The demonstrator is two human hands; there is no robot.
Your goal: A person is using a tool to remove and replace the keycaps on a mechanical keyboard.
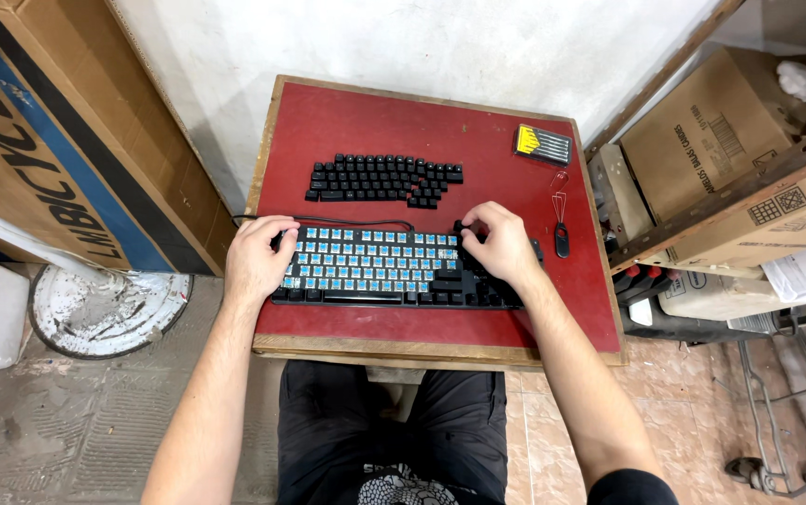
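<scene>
Head view looks straight down on a small red surface (366, 117) with a wooden rim. On it lies a black keyboard (375, 297), most caps off, rows of light-blue switches bare. The left hand (258, 257) rests on the keyboard's left end, fingers curled over the top edge, clasping the frame. The right hand (501, 245) covers the right part of the keyboard, hiding the keys beneath; its fingertips pinch something dark at the upper edge, likely a keycap, too small to tell.

Behind the keyboard, loose black keycaps (382, 179) lie in tidy rows, well apart from both hands. A thin cable runs along the keyboard's back edge and slips under the left hand.

Near the far right corner sits a flat yellow-and-black case (542, 144), its contents hard to make out. Just beside the right hand lies a wire puller (560, 220) with a dark handle.

Right of the surface, brown cardboard boxes (702, 140) with dark print stand on shelving, cut off by the frame. At left leans a large carton (57, 159) with a blue stripe.
</scene>
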